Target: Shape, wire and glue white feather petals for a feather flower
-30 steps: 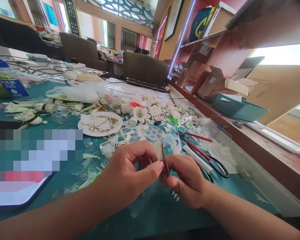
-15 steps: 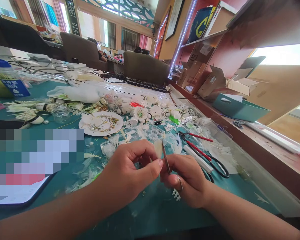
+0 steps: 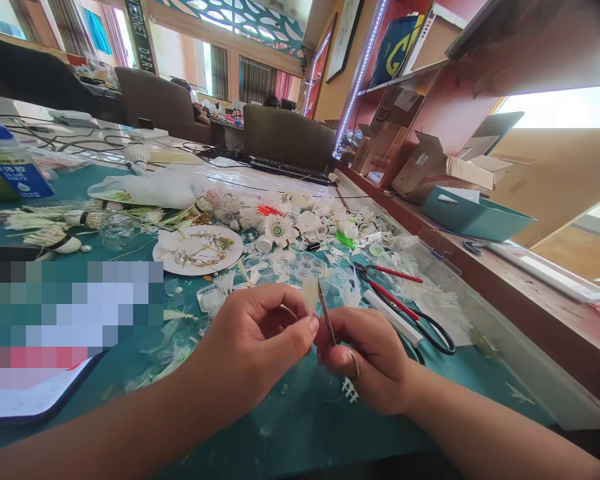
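Note:
My left hand [image 3: 265,333] pinches a small pale feather piece [image 3: 310,294] between thumb and fingertips, its flat part pointing up. Close against it, my right hand [image 3: 370,357] is closed round small scissors [image 3: 326,312], with a finger ring near the thumb. The scissor blades point upward beside the feather's right edge; whether they touch it I cannot tell. Beyond the hands lie clear plastic pieces [image 3: 307,265] and many white feather scraps. A little white notched piece [image 3: 349,390] lies on the green table mat [image 3: 280,440] under my right hand.
Red-handled pliers [image 3: 395,300] and a white bar [image 3: 393,319] lie to the right. A white plate [image 3: 200,267] with thin gold sprigs sits ahead, near shuttlecocks [image 3: 280,229]. On the left are a phone [image 3: 55,400] and a glue bottle [image 3: 20,177]. A person sits far back.
The feather piece has turned slightly, and its top edge looks straighter and narrower. Both hands keep their grips close together. The whole view has shifted a little.

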A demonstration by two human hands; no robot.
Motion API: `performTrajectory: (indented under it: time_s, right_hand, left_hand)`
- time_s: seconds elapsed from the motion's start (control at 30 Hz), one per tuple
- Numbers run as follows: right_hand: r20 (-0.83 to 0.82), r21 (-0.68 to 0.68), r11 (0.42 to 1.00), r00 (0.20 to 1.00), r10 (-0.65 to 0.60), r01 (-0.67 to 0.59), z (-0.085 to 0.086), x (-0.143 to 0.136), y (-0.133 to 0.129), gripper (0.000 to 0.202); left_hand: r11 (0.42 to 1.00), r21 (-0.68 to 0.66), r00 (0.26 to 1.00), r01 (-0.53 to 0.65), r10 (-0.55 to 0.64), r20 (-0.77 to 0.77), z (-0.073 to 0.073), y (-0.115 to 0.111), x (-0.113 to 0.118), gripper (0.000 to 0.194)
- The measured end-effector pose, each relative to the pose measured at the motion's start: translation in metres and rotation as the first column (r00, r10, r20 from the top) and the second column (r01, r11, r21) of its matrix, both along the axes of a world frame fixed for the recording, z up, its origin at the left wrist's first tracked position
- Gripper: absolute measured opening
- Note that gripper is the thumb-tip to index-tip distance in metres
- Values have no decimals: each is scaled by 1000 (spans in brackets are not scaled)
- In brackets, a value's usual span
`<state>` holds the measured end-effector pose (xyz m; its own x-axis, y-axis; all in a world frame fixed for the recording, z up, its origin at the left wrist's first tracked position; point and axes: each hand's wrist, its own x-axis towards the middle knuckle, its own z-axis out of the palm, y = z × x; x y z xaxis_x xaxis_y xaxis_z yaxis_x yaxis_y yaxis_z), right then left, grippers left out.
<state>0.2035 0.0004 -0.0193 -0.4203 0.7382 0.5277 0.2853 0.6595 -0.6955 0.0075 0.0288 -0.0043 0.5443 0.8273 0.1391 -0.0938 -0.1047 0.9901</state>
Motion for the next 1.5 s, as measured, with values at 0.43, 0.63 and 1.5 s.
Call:
performTrajectory:
  time_s: [0.43, 0.63, 1.5]
  right_hand:
    - [-12, -13, 1000, 1000, 2, -2, 0, 1, 0, 50]
    - [-11, -11, 1000, 1000, 1, -1, 2, 1, 0, 47]
    - [-48, -126, 975, 983, 178, -183, 18, 4, -6, 50]
  left_hand:
    - [999, -6, 999, -50, 50, -13, 0, 1, 1, 18]
    - [996, -49, 996, -76, 73, -60, 0, 0, 0, 20]
    - [963, -20, 957, -270, 266, -118, -1, 1, 1, 21]
